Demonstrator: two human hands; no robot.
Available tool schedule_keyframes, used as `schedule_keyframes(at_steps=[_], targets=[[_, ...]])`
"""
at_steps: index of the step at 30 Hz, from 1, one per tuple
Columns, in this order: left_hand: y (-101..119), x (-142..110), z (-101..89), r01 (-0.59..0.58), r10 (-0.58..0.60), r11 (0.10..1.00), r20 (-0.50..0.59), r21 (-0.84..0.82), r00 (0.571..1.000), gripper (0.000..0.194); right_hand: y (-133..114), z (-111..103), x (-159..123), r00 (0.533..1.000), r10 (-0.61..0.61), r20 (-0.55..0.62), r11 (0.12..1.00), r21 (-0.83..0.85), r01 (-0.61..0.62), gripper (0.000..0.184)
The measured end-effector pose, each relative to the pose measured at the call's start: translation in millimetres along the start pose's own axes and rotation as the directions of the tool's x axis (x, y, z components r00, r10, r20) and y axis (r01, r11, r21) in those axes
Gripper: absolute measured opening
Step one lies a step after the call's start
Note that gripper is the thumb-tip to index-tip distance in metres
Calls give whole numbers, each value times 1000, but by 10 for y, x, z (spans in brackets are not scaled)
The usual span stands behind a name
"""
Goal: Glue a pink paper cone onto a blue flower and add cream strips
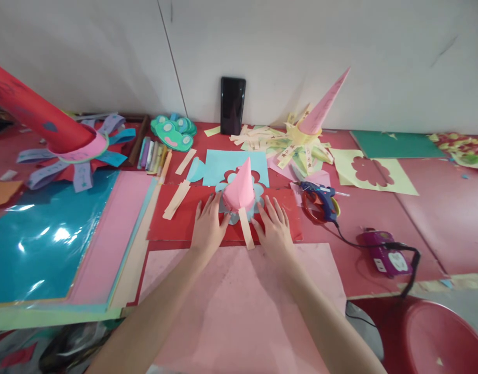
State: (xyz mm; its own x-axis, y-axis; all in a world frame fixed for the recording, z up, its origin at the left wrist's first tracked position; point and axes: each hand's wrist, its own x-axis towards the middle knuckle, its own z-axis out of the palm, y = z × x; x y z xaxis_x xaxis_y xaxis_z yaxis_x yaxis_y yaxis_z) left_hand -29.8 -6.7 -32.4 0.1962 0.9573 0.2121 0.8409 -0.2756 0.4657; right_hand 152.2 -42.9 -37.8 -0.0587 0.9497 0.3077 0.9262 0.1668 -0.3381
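A pink paper cone (241, 188) stands upright on a light blue paper flower (259, 189), which lies on a red sheet (176, 223). From the cone's front base a cream paper strip (245, 228) hangs down over the flower and sheet. My left hand (208, 223) rests at the flower's left side, fingers stretched out, thumb pointing toward the cone's base. On the other side my right hand (275, 224) lies with fingers spread, its thumb close to the strip. Neither hand is wrapped round anything. Whether the fingertips press on the flower's edge is hard to see.
A glue gun (320, 200) lies at right, its cord running to a purple power adapter (386, 253). A phone (233, 106) leans on the wall. Finished cone decorations stand left (78, 143) and right (314, 122). Cream strips (176, 200) and markers (155, 156) lie left.
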Motion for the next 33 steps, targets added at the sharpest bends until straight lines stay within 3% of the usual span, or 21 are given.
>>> schedule_keyframes(at_steps=[8, 10, 13, 17, 21, 26, 33], targets=[[61, -21, -87, -61, 47, 995, -181, -74, 982, 30, 82, -120, 27, 985, 29, -169, 994, 112, -10, 31], [73, -41, -83, -57, 44, 996, -172, -75, 984, 25, 39, -213, -15, 988, 47, -144, 986, 166, -23, 28], [64, -67, -31, -53, 50, 998, -99, -26, 994, 35, -71, -295, -144, 997, -15, -75, 975, 222, 31, 26], [50, -81, 29, -58, 60, 997, -35, 53, 998, 45, -218, -213, -377, 975, -220, -43, 962, 155, 224, 32], [65, -78, 28, -52, 56, 995, -45, 80, 997, 46, -298, -108, -494, 973, -225, -57, 970, 82, 229, 43], [72, -76, 21, -51, 56, 993, -52, 104, 997, 45, -281, -184, -415, 963, -268, 20, 950, 170, 261, 53], [73, -83, 19, -46, 51, 994, -53, 98, 997, 44, -125, -284, -393, 890, -433, 141, 895, 180, 407, 74]])
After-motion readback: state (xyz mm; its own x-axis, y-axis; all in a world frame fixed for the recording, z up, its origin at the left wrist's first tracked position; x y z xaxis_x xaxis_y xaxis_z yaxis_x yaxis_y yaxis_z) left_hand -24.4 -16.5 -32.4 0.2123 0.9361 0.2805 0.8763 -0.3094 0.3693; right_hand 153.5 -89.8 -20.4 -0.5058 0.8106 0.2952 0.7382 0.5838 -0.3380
